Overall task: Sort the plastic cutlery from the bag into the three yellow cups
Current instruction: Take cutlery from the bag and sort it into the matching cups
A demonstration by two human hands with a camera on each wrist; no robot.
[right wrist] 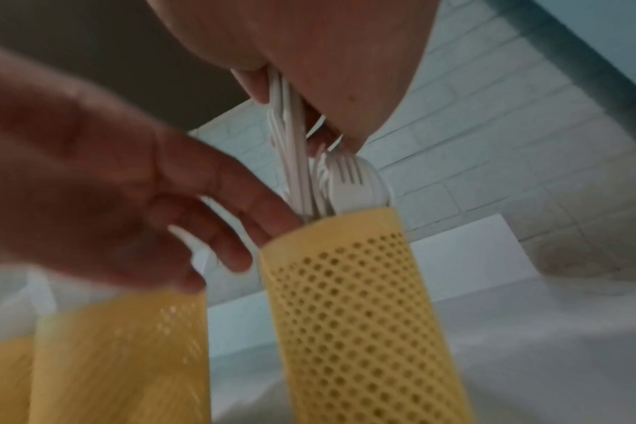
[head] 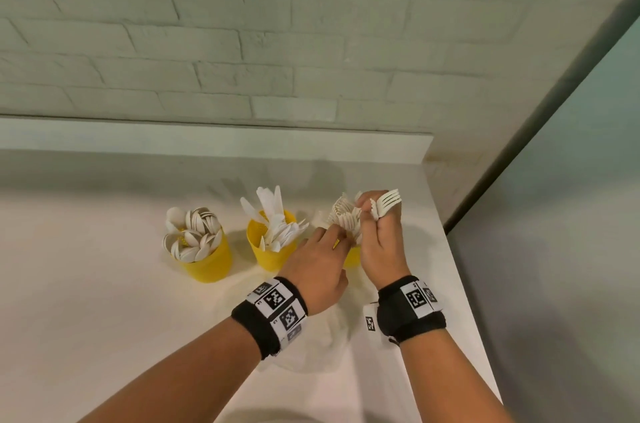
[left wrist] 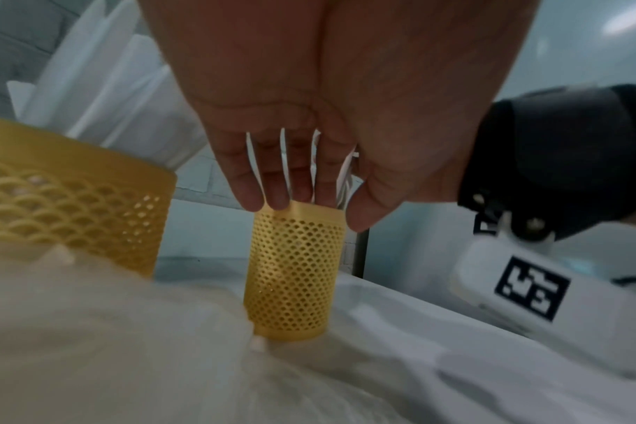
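Fork step: right hand grips white plastic forks over the perforated yellow fork cup at the worktop's right end; left hand, fingers straight, steadies its rim; next, lower handles in.

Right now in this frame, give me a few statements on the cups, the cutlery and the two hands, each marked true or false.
1. The right hand grips a bunch of forks. True.
2. The leftmost yellow cup holds knives. False: it holds spoons.
3. The middle cup stands empty. False: knives stick out of it.
4. The left hand reaches to the forks at the rightmost cup with straight fingers. True.
5. The cups have perforated walls. True.
6. The right hand is held over the spoon cup. False: it is over the rightmost cup, which holds forks.
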